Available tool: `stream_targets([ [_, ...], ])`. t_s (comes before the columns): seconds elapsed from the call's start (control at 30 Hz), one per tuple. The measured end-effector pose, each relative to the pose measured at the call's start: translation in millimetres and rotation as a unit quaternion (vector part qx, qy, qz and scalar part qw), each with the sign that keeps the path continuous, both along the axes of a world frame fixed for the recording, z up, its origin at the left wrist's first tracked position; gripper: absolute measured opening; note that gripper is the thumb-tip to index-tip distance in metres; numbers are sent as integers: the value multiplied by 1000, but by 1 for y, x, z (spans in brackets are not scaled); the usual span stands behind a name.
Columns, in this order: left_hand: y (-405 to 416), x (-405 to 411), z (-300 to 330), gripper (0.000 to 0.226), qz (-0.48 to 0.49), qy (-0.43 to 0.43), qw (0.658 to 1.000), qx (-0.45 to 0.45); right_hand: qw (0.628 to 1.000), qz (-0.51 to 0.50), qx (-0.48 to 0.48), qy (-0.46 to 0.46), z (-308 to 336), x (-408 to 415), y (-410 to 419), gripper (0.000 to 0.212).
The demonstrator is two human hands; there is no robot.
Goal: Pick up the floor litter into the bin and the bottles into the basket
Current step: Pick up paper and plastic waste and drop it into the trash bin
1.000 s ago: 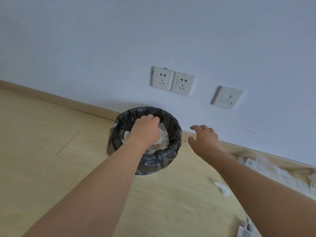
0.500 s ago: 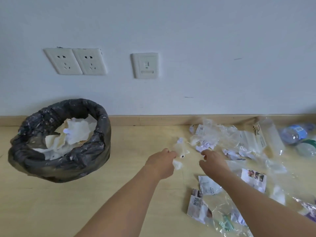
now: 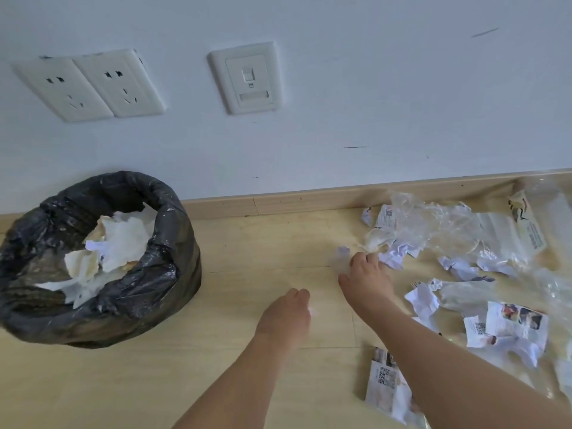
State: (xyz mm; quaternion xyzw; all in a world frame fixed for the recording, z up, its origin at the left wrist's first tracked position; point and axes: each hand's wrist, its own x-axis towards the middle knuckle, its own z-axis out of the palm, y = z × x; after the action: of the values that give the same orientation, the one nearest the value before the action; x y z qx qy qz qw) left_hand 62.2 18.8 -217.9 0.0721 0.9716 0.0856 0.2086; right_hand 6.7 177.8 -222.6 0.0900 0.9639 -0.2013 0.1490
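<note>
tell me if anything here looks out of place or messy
Yes. Crumpled paper scraps, clear plastic wrap and printed packets lie strewn over the floor right of the bin, by the baseboard. The bin's black liner sags unevenly, with paper heaped inside. Dark scuffs mark the wall.

Black-lined bin holds crumpled paper; litter strewn rightward on floor.

A pale, bluish-white wall fills the upper view, marked with a few thin dark scuffs. Two white power sockets sit side by side on it, with a third white wall plate just to their right. A light wooden skirting board meets the pale wood-plank floor.
</note>
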Motion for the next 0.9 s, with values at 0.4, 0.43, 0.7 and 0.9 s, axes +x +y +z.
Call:
stream_targets([
  [0.4, -59, 2, 91, 8, 52, 25, 992, 116, 994, -17, -98, 43, 84, 24, -12, 29],
  [0.43, -66, -1, 114, 8, 50, 55, 989, 129, 993, -14, -104, 58, 100, 23, -19, 29],
  [0.7, -209, 10, 235, 9, 165, 253, 945, 124, 977, 90, -151, 123, 218, 21, -155, 31],
  [0.9, -296, 41, 221, 8, 200, 242, 946, 74, 965, 192, -127, 123, 239, 22, -271, 20],
])
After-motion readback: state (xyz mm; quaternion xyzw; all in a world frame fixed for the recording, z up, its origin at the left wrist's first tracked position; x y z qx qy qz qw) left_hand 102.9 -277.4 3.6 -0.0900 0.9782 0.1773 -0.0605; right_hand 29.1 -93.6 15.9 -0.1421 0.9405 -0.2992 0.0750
